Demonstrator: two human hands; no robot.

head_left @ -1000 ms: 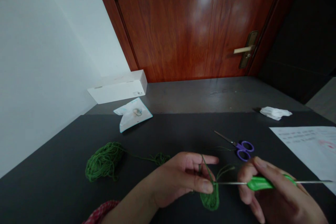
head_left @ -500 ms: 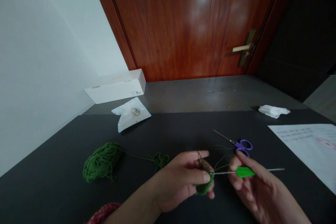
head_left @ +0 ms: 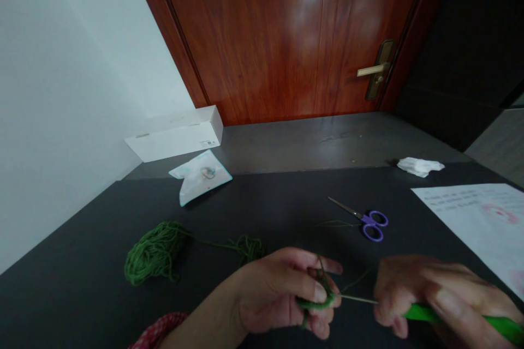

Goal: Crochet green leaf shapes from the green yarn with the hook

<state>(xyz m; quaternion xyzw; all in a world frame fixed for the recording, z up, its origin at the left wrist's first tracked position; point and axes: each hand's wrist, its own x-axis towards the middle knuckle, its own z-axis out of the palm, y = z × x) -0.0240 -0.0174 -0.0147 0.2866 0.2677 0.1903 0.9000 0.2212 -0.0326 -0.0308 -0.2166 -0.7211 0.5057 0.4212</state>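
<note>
My left hand (head_left: 278, 289) pinches a small piece of green crochet work (head_left: 318, 304) between thumb and fingers, with a strand of yarn looped over the index finger. My right hand (head_left: 429, 289) is closed around a crochet hook (head_left: 418, 312) with a bright green handle. Its thin metal shaft points left and meets the crochet piece at my left fingertips; the tip itself is hidden. To the left lies a loose ball of green yarn (head_left: 155, 252), from which a strand runs to a small yarn tangle (head_left: 249, 249) beside my left wrist.
Purple-handled scissors (head_left: 370, 224) lie beyond my right hand, by a thin loose thread. Printed paper (head_left: 462, 202) rests at the right, near a crumpled white tissue (head_left: 420, 166). A white packet (head_left: 204, 177) and a long white box (head_left: 176, 136) are at the back left.
My right hand has turned palm-down and moved right and nearer, its grip now over the hook's handle. The crochet piece has tilted in my left hand. The view has shifted slightly.
</note>
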